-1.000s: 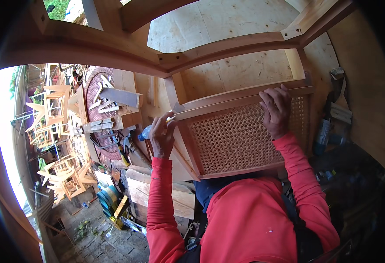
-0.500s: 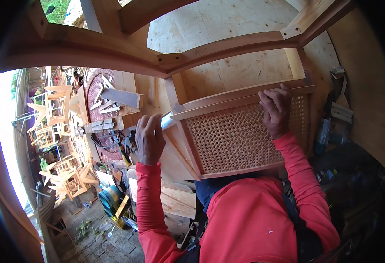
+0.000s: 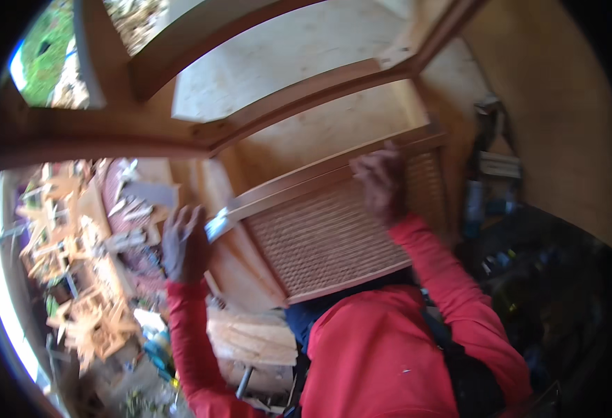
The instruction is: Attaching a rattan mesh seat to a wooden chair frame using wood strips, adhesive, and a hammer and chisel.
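A wooden frame with a woven cane panel (image 3: 320, 240) leans in front of my body. A long wooden rail (image 3: 299, 182) runs along its upper edge. My right hand (image 3: 381, 184) is on this rail toward its right half, fingers curled over it. Just past the rail's left end is my left hand (image 3: 184, 244), blurred, its fingers pointing up and seemingly apart. I make out nothing held in it. A bright bluish patch shows at the rail's end, too smeared to identify.
Above stands a larger curved wooden frame (image 3: 306, 90), with a plywood surface (image 3: 271, 63) behind it. Loose wood pieces (image 3: 97, 320) pile up at the left. A brush (image 3: 501, 164) and a bottle (image 3: 473, 205) lie at the right.
The view has swung, so the panel and both hands appear farther left and slightly lower. My left hand's fingers look more spread. My right hand stays on the rail.
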